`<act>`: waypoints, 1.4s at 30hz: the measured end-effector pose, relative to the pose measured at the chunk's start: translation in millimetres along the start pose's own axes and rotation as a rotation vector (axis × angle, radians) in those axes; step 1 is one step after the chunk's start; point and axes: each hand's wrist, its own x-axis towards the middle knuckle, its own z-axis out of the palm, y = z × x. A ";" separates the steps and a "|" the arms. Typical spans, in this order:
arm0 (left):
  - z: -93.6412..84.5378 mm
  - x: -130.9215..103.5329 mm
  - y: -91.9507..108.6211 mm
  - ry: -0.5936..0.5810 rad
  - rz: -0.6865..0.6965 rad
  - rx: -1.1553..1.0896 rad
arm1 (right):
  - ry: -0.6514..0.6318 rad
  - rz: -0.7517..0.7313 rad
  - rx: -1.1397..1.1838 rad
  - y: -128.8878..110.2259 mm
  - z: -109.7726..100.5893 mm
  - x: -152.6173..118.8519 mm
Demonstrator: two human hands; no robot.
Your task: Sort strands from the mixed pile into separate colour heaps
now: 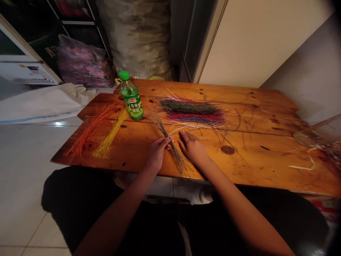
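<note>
My left hand (158,152) is closed round the middle of a bundle of thin grey strands (174,153), which slants over the table's front part. Flat on the wood, with fingers stretched forward, lies my right hand (194,146), just right of that bundle. Its fingertips are close to a few loose white strands (191,125). Behind them is a larger pile of strands, dark green (190,106) at the back, with red (195,116) and blue ones in front. To the left lie an orange bundle (92,131) and a yellow bundle (112,137).
A green-capped drink bottle (132,101) stands upright between the yellow bundle and the pile. The wooden table (255,156) has stray dark strands on its right half. A clear bag (323,135) sits at the right edge. Stuffed bags (82,64) stand behind the table.
</note>
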 end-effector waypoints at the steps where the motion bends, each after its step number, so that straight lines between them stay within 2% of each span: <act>1: 0.3 -0.1 0.3 -0.001 0.003 0.002 | -0.008 0.008 0.000 -1.2 -2.4 0.0; 9: 1.2 -1.3 2.0 0.012 -0.010 0.017 | -0.048 0.033 -0.040 -7.2 -18.5 -0.1; 19: 1.1 -0.5 1.0 0.032 -0.008 -0.006 | -0.109 -0.005 -0.119 1.8 -30.6 0.7; 30: 1.8 -1.2 2.5 0.020 -0.002 -0.002 | -0.120 0.002 -0.148 1.4 -31.5 -1.4; 38: 1.0 -0.9 2.1 0.002 0.002 0.020 | -0.197 0.107 -0.318 -13.1 -40.6 -1.0; 42: 2.0 -2.0 2.6 0.007 0.002 0.006 | -0.221 0.124 -0.320 -14.4 -42.9 -3.4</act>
